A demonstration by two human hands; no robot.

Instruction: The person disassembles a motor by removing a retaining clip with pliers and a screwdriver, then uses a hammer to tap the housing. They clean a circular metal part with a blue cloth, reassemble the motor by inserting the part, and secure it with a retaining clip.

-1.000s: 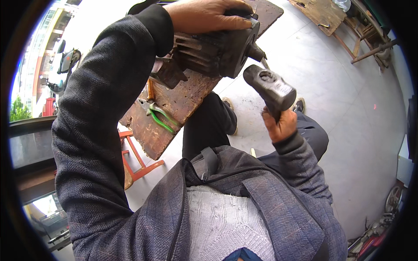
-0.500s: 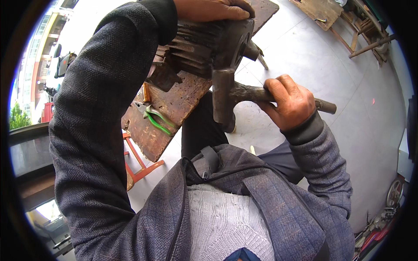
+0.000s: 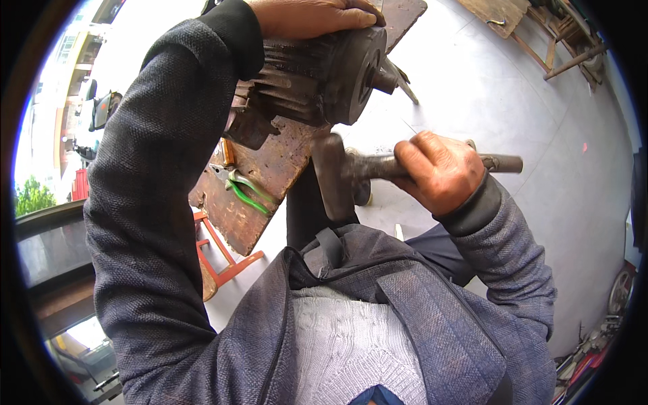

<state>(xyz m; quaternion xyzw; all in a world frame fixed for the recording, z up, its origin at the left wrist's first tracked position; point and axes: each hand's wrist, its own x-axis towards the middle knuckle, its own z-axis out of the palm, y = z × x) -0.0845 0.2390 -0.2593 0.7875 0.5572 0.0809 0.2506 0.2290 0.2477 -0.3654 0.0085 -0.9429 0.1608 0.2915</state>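
Observation:
A dark, greasy electric motor (image 3: 304, 81) with cooling fins lies on its side on a worn wooden bench (image 3: 270, 169). Its round end plate and stubby shaft face right. Over the motor's far upper side lies my left hand (image 3: 310, 17), its fingers and thumb gripping the rim near the end plate. My right hand (image 3: 439, 169) is wrapped round the handle of a hammer (image 3: 378, 165). The hammer's head, slightly blurred, hangs nearer to me than the end plate and apart from it.
Green-handled pliers (image 3: 246, 192) and an orange-handled tool (image 3: 227, 152) lie on the bench, left of the motor. A red-framed stool (image 3: 226, 270) stands below the bench's near end. At the far right is another wooden table (image 3: 499, 13). My knees are under the hammer.
The hammer has moved toward me and slightly left, away from the motor's end plate. My left hand stays on the motor, which sits slightly farther left in view.

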